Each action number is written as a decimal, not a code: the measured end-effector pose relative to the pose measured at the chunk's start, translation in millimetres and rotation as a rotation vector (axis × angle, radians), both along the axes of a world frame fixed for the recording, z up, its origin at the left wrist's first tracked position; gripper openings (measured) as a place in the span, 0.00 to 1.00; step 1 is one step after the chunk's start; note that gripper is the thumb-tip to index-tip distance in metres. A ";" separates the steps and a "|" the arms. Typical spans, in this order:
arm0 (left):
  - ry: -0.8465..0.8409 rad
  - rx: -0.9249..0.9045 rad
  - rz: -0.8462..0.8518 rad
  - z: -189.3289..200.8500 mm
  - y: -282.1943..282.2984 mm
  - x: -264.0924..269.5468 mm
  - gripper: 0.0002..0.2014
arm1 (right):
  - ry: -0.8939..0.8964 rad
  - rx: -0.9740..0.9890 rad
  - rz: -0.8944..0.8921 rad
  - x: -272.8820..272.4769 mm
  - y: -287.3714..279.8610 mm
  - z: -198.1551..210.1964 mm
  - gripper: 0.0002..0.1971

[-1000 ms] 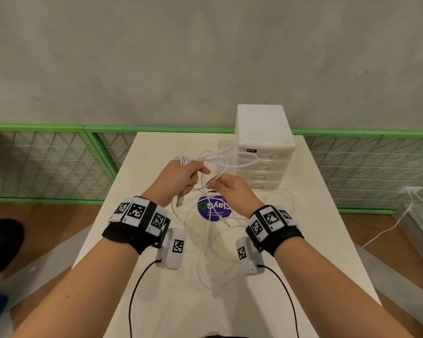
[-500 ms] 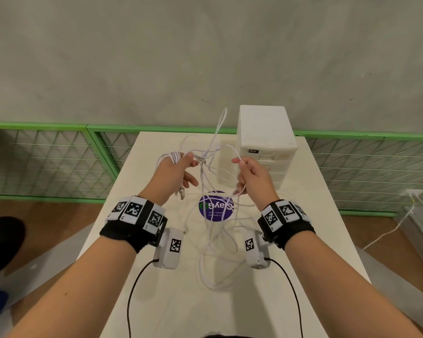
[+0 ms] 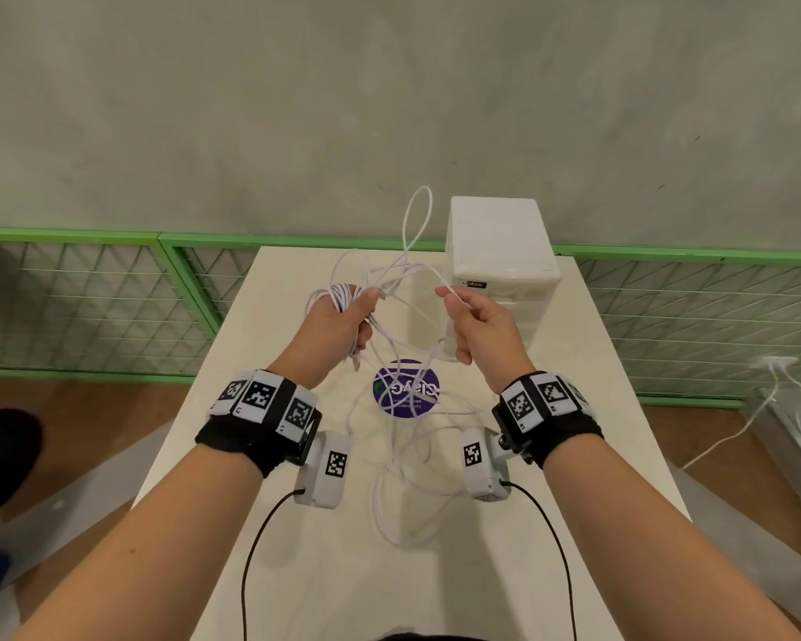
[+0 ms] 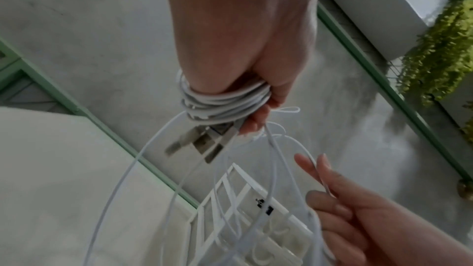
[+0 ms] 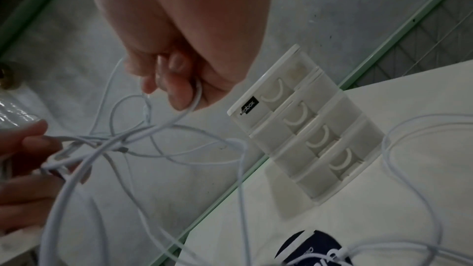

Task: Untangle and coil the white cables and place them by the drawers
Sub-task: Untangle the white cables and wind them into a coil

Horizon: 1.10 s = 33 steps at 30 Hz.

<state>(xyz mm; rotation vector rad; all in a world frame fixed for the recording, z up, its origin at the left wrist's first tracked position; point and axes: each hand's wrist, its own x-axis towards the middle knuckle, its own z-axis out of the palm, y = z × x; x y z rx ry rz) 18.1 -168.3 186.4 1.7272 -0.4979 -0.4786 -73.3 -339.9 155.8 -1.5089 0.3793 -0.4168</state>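
Two hands are in view: one left hand and one right hand. There is one white drawer unit showing four drawers in the right wrist view, one table and one round purple sticker. The white cables form one tangle; their number cannot be told. Each wrist carries one camera band.

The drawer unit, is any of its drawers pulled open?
No, all four fronts of the drawer unit sit flush in the right wrist view.
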 end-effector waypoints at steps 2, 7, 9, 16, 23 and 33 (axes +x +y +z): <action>-0.011 -0.037 0.011 2.3 0.0 0.1 0.15 | 0.020 -0.052 -0.020 0.5 -2.8 -2.3 0.07; -0.012 -0.129 0.039 10.5 -5.2 0.3 0.13 | 0.033 -0.196 -0.018 6.7 -4.8 -12.6 0.15; -0.035 -0.137 0.048 14.1 -6.3 2.3 0.12 | 0.089 -0.194 -0.064 5.5 -4.0 -19.1 0.19; -0.078 -0.201 0.130 30.5 -11.6 7.1 0.12 | 0.242 -0.021 0.102 -7.1 17.5 -23.1 0.22; -0.050 -0.225 0.165 26.9 -15.2 10.4 0.12 | 0.081 -0.094 0.169 -1.4 25.9 -10.8 0.10; -0.087 -0.235 0.080 24.9 -2.3 19.5 0.16 | -0.008 -0.289 -0.409 2.9 -11.6 13.4 0.05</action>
